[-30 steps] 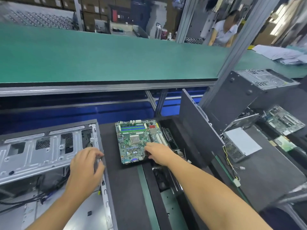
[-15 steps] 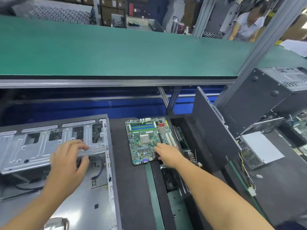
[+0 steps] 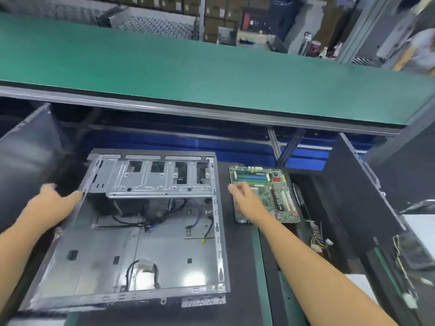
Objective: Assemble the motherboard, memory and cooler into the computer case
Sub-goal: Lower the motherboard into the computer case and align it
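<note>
- Hands have both shifted: the left hand [image 3: 53, 203] has left the drive cage [image 3: 153, 180] at the far end of the computer case [image 3: 169, 252] and now sits against the case's left wall, fingers stretched out, tips touching the rim, holding nothing
- the right hand [image 3: 246, 201] has moved from the near right corner of the motherboard [image 3: 275, 196] to the board's edge nearest the case; its fingers bend loosely over that edge, and blur hides whether they pinch it
- Likely meaning: the case gets steadied and the board lifted in next; nothing is mounted yet, and loose cables [image 3: 150, 217] lie across the case floor
- Motherboard lies flat on the black surface [image 3: 237, 255] just right of the case, long axis running away from the person, parallel to the case's right wall, blue memory slots [image 3: 251, 178] at the far end, port edge nearest
</note>
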